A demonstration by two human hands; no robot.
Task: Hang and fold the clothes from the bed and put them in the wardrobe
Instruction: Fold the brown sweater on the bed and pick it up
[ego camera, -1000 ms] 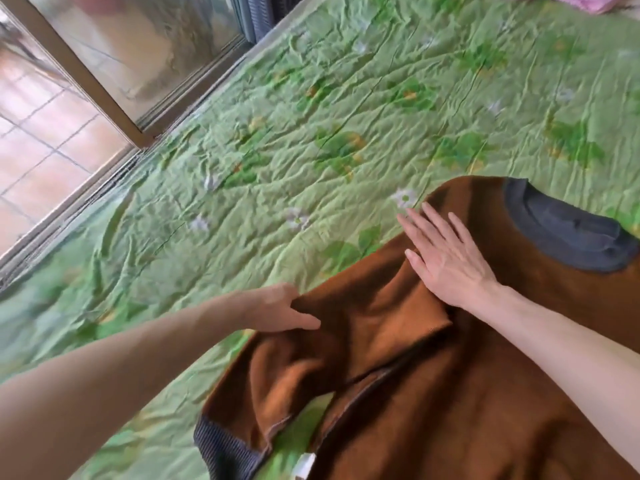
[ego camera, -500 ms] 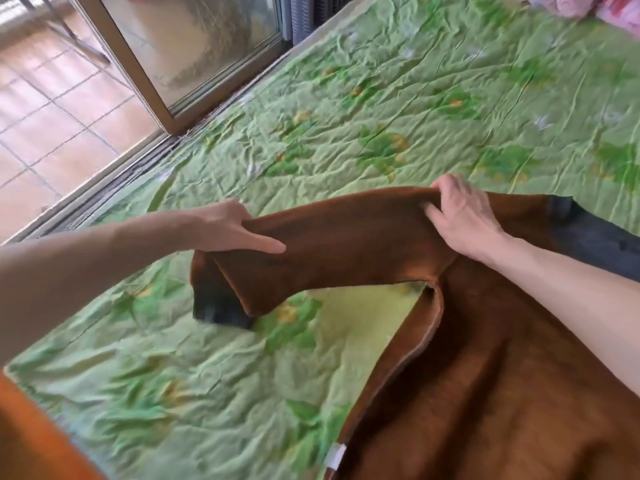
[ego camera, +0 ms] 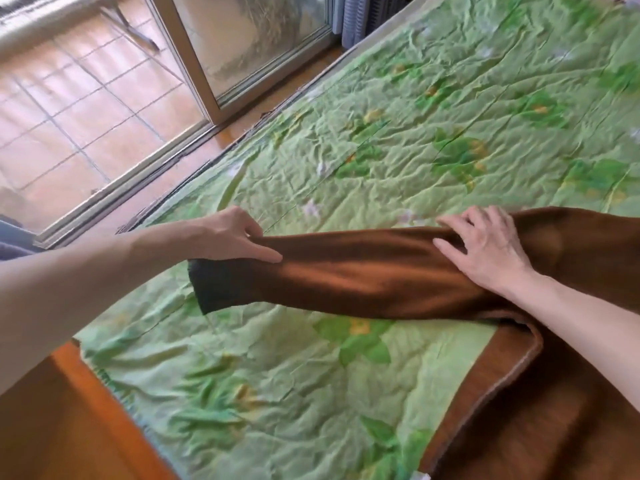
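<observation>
From the head view, you are looking down at a bed covered by a crumpled green quilt printed with leaves and small flowers; take that quilt as your landmark. A brown sweater lies on the quilt's near right part, its body running off the lower right edge of the picture; one sleeve stretches leftward from it across the quilt's middle, ending in a dark cuff (the cuff hangs slightly above the quilt rather than lying flat). Your left hand reaches in from the left and pinches the sleeve just beside the cuff, thumb laid along the front of the cloth and fingers curled behind its upper edge. Your right hand comes in from the right and grips the sleeve where it meets the shoulder, fingers bent over the top fold, thumb spread on the near face. Beyond the quilt's far left edge stands a sliding glass door with a pale frame; past it lies a tiled floor. At the quilt's near left corner, an orange-brown wooden surface shows.
</observation>
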